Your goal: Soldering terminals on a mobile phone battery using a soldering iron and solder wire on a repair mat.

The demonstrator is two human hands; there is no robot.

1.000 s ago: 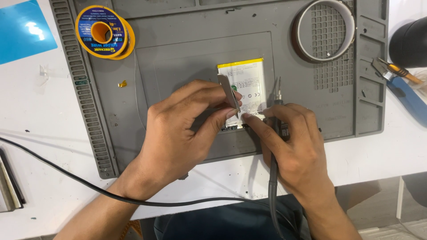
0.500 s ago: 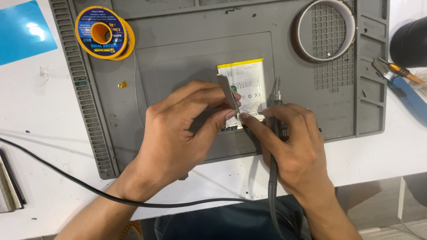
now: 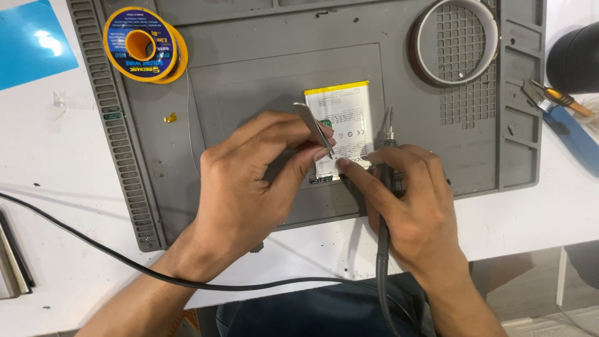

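From the head view, looking straight down: a grey mat (image 3: 262, 68) covers most of the white table (image 3: 68, 206), and both hands meet near its lower middle over a battery (image 3: 346, 115), a white flat pack with a yellow top edge lying flat in the mat's shallow centre panel.

The left hand (image 3: 249, 187) is curled, thumb and fingers pinching metal tweezers (image 3: 314, 128) whose tips slant down to the lower part of the battery, close to the right forefinger. The right hand (image 3: 409, 200) is closed around a soldering iron (image 3: 388, 156), held like a pen; its thin tip pokes up past the knuckles just beside the battery's right edge, and its forefinger presses on the battery's bottom edge, where a small connector strip peeks out. The iron's dark cable (image 3: 382, 274) drops away between the wrists toward the person's lap.

At the mat's upper left sits a solder spool (image 3: 140, 45), yellow with a blue label. At upper right a tape ring (image 3: 455, 40) lies flat. A black cord (image 3: 112, 256) crosses the table under the left forearm. Cutters (image 3: 552, 97) rest off the mat's right edge.
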